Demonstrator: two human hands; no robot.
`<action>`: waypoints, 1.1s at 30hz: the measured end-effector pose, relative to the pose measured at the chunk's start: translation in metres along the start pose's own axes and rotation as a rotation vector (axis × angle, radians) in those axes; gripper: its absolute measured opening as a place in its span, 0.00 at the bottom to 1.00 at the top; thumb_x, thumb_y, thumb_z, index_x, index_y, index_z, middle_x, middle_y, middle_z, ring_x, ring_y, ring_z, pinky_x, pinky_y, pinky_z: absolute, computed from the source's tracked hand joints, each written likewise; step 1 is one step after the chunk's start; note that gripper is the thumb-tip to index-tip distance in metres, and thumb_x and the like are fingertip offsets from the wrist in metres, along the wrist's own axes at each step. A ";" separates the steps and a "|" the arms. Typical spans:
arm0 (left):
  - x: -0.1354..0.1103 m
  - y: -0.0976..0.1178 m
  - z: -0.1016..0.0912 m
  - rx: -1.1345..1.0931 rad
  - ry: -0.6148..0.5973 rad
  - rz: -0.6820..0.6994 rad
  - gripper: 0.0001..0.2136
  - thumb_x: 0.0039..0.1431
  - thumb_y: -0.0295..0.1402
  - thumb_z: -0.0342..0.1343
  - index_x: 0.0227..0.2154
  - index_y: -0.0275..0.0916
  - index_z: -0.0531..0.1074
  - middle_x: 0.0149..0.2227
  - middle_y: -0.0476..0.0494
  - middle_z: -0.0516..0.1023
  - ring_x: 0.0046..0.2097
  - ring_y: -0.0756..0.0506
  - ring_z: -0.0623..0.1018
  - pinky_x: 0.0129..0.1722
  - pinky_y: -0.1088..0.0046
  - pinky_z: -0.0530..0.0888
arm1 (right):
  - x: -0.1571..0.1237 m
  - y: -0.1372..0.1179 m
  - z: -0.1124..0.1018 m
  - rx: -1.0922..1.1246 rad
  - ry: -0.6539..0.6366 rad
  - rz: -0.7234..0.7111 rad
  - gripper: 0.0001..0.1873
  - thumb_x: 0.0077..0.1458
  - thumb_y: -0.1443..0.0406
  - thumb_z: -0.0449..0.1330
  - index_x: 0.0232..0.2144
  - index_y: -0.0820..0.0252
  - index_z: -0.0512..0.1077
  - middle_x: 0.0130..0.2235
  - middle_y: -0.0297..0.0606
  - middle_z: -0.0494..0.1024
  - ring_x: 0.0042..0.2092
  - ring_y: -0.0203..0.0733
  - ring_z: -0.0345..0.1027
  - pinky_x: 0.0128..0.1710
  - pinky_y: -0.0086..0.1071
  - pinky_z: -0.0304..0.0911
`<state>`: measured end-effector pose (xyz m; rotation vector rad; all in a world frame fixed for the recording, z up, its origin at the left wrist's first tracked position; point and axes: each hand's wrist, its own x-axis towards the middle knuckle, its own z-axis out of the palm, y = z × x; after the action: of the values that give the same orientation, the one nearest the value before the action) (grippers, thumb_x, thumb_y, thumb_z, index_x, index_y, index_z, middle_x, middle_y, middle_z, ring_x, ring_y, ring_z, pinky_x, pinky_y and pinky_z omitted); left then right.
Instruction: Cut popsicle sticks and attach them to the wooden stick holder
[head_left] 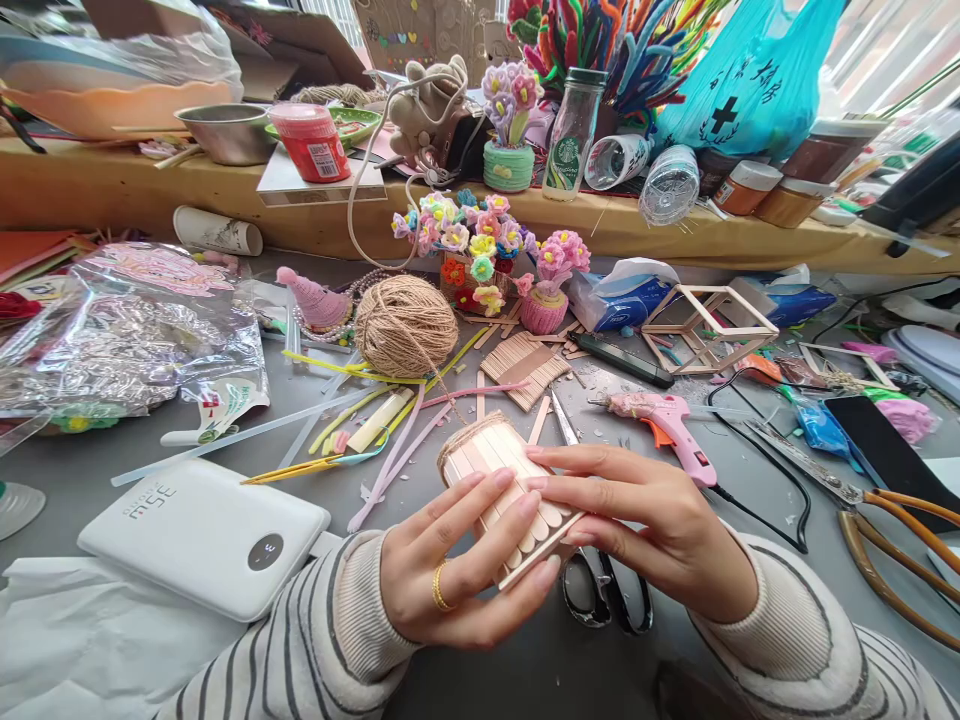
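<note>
Between my hands is a small craft piece of popsicle sticks [480, 455] laid side by side, with twine wound along its far edge. My left hand [469, 555], with a gold ring, grips its near left side. Fingers of my right hand [637, 515] press on its right side and top. A strand of twine runs from the piece to a ball of jute twine [406, 326] behind it. Black-handled scissors [592, 590] lie beneath my hands, partly hidden. Right of the piece rests a pink hot glue gun [667, 425].
A white power bank [202, 535] lies left of my arms. Large orange-handled scissors [862, 500] and a dark phone [892, 460] are at the right. Behind stand crocheted flowers [465, 240], a stick frame [712, 325] and a shelf [300, 225] with jars. A black cord [802, 500] curls nearby.
</note>
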<state>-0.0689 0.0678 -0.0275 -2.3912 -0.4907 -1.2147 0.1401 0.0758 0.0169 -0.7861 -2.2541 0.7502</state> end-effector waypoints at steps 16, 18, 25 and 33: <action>-0.004 0.003 0.003 0.005 0.002 -0.005 0.18 0.40 0.33 0.62 0.38 0.44 0.68 0.43 0.49 0.72 0.48 0.41 0.72 0.43 0.67 0.75 | 0.000 0.001 0.000 0.052 0.040 0.004 0.13 0.52 0.68 0.56 0.41 0.63 0.71 0.48 0.43 0.71 0.49 0.38 0.65 0.48 0.28 0.62; -0.004 0.003 0.003 0.000 0.005 -0.004 0.18 0.40 0.33 0.62 0.37 0.44 0.69 0.42 0.48 0.72 0.48 0.41 0.72 0.43 0.67 0.75 | 0.001 -0.001 0.000 0.096 0.057 0.044 0.12 0.51 0.68 0.57 0.39 0.62 0.72 0.47 0.43 0.72 0.48 0.39 0.66 0.47 0.28 0.62; -0.004 0.000 0.001 -0.021 -0.008 -0.008 0.16 0.41 0.27 0.61 0.37 0.41 0.68 0.42 0.46 0.72 0.49 0.39 0.71 0.43 0.65 0.75 | 0.001 -0.006 0.002 0.224 0.133 0.184 0.07 0.48 0.69 0.60 0.33 0.60 0.72 0.44 0.41 0.75 0.45 0.39 0.68 0.46 0.29 0.63; -0.002 0.007 0.001 -0.063 -0.002 -0.126 0.12 0.45 0.24 0.58 0.35 0.41 0.68 0.40 0.47 0.73 0.50 0.40 0.70 0.44 0.63 0.73 | -0.001 -0.004 0.006 0.277 0.174 0.216 0.05 0.47 0.71 0.60 0.28 0.59 0.69 0.42 0.39 0.75 0.45 0.39 0.69 0.44 0.30 0.64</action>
<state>-0.0658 0.0620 -0.0313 -2.4462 -0.6203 -1.2990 0.1351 0.0713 0.0156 -0.9279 -1.8799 1.0280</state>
